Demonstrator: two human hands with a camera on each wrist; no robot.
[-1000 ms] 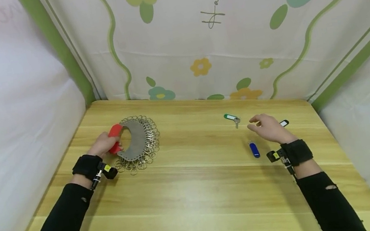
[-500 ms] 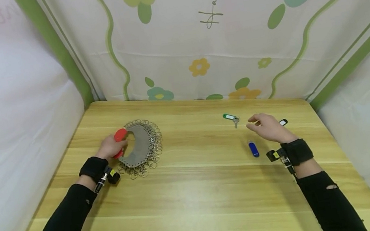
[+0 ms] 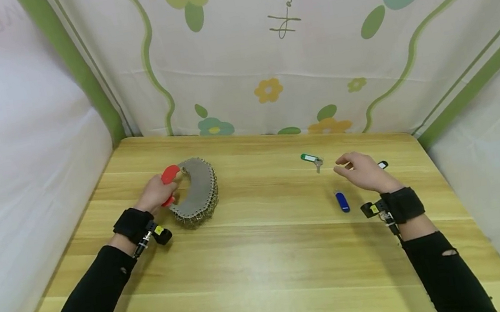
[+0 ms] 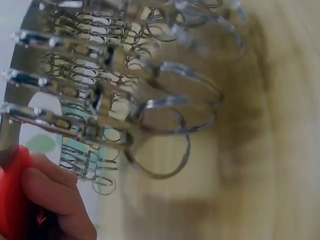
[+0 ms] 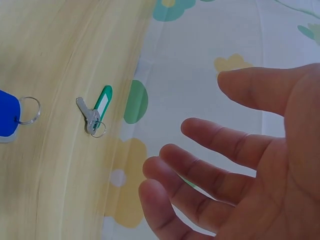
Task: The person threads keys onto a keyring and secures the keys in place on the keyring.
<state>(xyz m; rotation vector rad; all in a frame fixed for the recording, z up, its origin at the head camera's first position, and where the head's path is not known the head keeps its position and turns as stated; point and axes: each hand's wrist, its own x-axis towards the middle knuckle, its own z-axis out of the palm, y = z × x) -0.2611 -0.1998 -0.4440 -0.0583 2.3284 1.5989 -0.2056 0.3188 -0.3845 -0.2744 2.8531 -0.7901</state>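
My left hand (image 3: pixel 155 193) grips the red handle (image 3: pixel 170 174) of a crescent-shaped grey metal key holder (image 3: pixel 199 188). Many snap clips and split rings (image 4: pixel 165 150) dangle from its outer edge, above the table in the left wrist view. My right hand (image 3: pixel 363 171) hovers palm inward with loosely bent fingers, holding nothing. Left of it lies a green key tag (image 3: pixel 310 158) with a silver key (image 3: pixel 319 165) on its ring. A blue key tag (image 3: pixel 342 202) rests nearer me. Partly hidden behind the right hand is a black key tag (image 3: pixel 383 164).
The wooden table (image 3: pixel 259 284) carries all these things. A white curtain (image 3: pixel 228 73) with flowers and green stripes rises along its back edge, and white cloth walls (image 3: pixel 29 173) stand at both sides. A strap with a small camera (image 3: pixel 398 206) sits on each wrist.
My left hand has shifted right with the key holder, which now appears raised and tilted, its rings hanging down instead of splaying on the table. The right hand has stayed almost still.
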